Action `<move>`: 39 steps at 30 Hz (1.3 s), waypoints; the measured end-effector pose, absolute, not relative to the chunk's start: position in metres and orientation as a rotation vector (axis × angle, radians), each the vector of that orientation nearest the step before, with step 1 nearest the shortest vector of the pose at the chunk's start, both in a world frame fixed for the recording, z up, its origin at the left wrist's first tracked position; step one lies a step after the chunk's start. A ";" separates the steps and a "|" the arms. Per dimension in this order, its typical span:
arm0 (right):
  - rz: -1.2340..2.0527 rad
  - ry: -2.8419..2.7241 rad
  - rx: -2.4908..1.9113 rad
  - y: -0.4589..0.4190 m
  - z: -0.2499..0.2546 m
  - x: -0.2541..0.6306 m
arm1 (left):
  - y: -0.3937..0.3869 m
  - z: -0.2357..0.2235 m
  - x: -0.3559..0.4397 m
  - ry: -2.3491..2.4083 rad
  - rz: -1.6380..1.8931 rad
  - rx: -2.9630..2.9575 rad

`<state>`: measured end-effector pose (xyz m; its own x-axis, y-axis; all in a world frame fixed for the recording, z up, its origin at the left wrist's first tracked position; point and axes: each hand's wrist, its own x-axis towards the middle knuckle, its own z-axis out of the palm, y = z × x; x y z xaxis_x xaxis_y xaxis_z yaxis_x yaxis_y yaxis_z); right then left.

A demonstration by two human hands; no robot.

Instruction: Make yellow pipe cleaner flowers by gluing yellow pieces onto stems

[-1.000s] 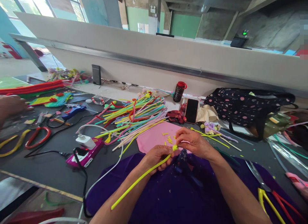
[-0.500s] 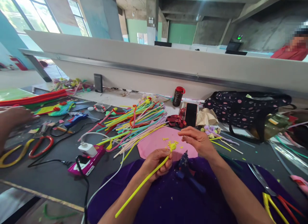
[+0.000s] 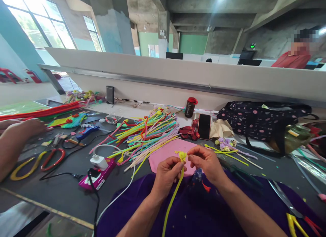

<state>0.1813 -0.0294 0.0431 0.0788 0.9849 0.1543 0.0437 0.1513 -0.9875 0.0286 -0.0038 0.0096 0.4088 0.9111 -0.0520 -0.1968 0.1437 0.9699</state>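
Note:
My left hand (image 3: 168, 171) pinches a yellow pipe cleaner (image 3: 173, 199) just below the small yellow flower-like head (image 3: 182, 156) at its top. The stem hangs down over a dark purple cloth (image 3: 142, 210). My right hand (image 3: 205, 163) is closed, thumb and forefinger together at the right side of that head; what is between them, if anything, is too small to make out. Under both hands lies a pink board (image 3: 159, 155). A speckled blue tool (image 3: 198, 177) is mostly hidden below my right hand.
A heap of coloured pipe cleaners (image 3: 150, 131) lies behind the board. To the left are a magenta power strip (image 3: 102, 176) with cables, scissors (image 3: 53, 159) and another person's hand (image 3: 22, 135). At right are a phone (image 3: 204, 126), a patterned bag (image 3: 257, 120) and more scissors (image 3: 282, 198).
My right hand has come down and left to the yellow head. The stem now hangs more upright. The view has tilted slightly, and the other person's hand has moved further in.

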 end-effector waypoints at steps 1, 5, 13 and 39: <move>1.016 -1.242 -1.166 -0.030 0.043 0.179 | -0.004 0.010 0.029 0.804 0.945 1.167; 1.009 -1.229 -1.128 -0.032 0.043 0.176 | -0.004 0.012 0.029 0.840 0.974 1.233; 0.984 -1.241 -1.125 -0.031 0.042 0.177 | -0.005 0.008 0.031 0.904 1.016 1.314; 0.865 -1.378 -1.173 -0.029 0.041 0.177 | -0.002 0.004 0.029 1.009 1.128 1.801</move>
